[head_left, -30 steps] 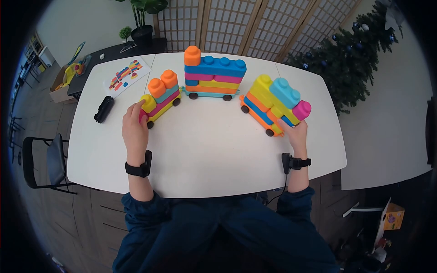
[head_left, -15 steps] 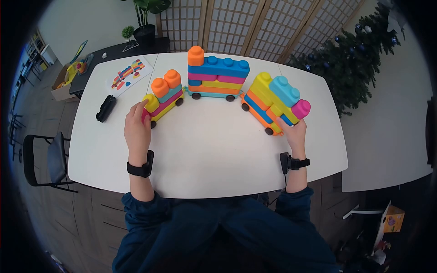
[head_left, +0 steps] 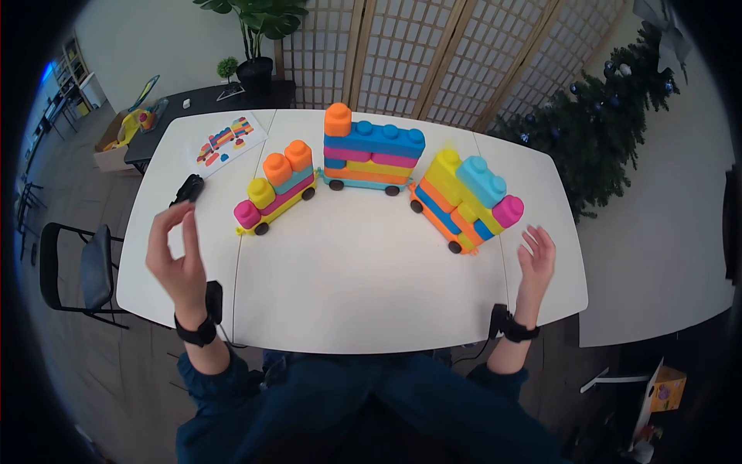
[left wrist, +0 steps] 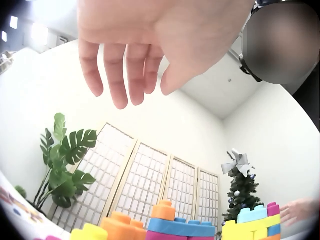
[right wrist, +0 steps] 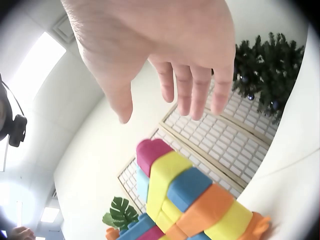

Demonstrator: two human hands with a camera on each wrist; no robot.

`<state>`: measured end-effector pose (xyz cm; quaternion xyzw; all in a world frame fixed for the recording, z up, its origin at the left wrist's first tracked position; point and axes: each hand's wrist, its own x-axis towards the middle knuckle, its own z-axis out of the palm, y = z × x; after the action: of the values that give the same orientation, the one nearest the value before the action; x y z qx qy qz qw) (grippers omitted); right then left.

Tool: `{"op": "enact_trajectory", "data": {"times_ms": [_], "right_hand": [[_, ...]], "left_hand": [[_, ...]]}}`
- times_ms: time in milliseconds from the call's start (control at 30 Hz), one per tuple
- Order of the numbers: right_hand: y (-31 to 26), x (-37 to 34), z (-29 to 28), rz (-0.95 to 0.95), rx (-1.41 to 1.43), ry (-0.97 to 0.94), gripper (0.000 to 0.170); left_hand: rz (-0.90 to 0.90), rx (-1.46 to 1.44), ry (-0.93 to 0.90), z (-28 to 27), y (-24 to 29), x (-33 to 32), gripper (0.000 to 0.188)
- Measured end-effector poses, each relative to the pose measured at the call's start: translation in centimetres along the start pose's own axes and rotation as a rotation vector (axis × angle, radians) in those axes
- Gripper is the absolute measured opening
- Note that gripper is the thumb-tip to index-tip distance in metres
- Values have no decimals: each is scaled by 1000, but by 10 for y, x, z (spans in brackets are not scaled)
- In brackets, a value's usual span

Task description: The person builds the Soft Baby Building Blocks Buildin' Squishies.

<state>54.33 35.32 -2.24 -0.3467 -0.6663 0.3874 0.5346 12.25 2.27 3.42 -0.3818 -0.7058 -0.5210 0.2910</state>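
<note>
Three wheeled block cars stand in an arc on the white table (head_left: 371, 278). The left car (head_left: 280, 203) carries pink, yellow and orange blocks. The middle car (head_left: 371, 158) has a long blue block with an orange one at its left end. The right car (head_left: 462, 203) bears yellow, light blue and pink blocks. My left hand (head_left: 179, 259) is raised, holding nothing, left of the left car, its fingers bent loosely. My right hand (head_left: 536, 263), also empty, hovers beside the right car's pink end; relaxed fingers show in the right wrist view (right wrist: 192, 95).
A printed picture sheet (head_left: 228, 145) lies at the table's back left, with a black object (head_left: 188, 189) in front of it. Behind the table are a dark side table (head_left: 158, 138) with plants, a folding screen (head_left: 417, 62) and a decorated tree (head_left: 580, 124).
Both hands have come away from the cars: the left hand off the left car, back and leftward, the right hand off the right car, back and rightward. The head view has shifted slightly.
</note>
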Motion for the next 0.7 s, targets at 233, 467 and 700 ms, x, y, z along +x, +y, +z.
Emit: {"op": "enact_trajectory", "data": {"times_ms": [233,467,700], "right_hand": [[-13,-57,-50,-121,30,534,13],[-20,-74,-48,-226,-218,610,26],[-24,-76,-53,-263,-251,581,30]], "left_hand": [[-14,196,79,-81,-21,-25,14],[-46,248,148,-103,-30,-42,21],[-79,320,143,-113,-24,-42,25]]}}
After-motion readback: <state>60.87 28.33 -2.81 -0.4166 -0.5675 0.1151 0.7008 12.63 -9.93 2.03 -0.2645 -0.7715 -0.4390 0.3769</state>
